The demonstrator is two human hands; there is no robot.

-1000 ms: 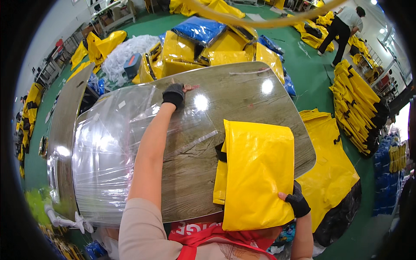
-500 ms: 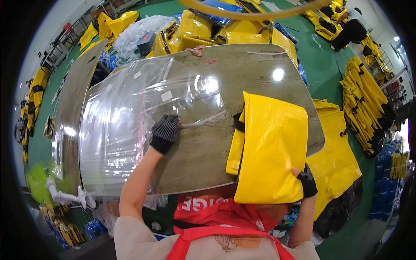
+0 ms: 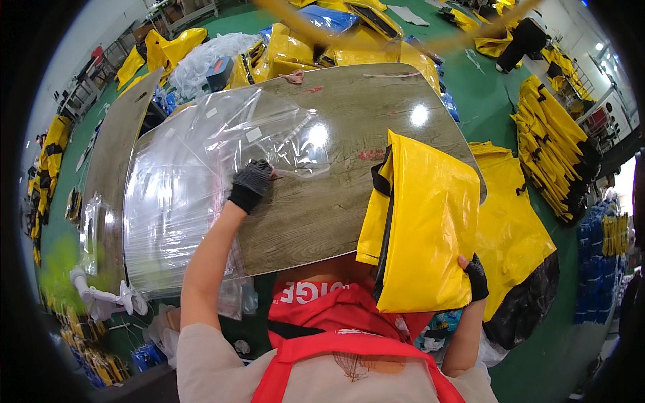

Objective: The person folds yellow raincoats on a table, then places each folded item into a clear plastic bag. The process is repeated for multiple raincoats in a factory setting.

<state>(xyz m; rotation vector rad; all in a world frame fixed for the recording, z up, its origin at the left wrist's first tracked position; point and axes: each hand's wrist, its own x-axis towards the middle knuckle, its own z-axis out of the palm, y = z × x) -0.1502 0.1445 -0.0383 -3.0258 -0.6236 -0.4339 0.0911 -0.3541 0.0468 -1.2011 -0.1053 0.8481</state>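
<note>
My left hand, in a dark striped glove with bare fingertips, is closed on the near edge of a clear plastic bag. That bag tops a pile of clear plastic bags on the wood-patterned table. Its free end is raised and creased beside the hand. With thumb and gloved fingers, my right hand grips the lower right edge of a folded yellow tarpaulin piece. The yellow piece leans over the table's near right edge. A black strap and black edging show on its left side.
Another yellow sheet with a black end lies right of the table. Yellow bundles are heaped behind it, near crumpled clear plastic. A blurred green fan stands at the left. Far right, a person bends over yellow material.
My left hand has moved slightly away from me with the plastic edge, which now bunches closer to it. The folded yellow piece tilts a little more, still in my right hand. The view has shifted slightly.
</note>
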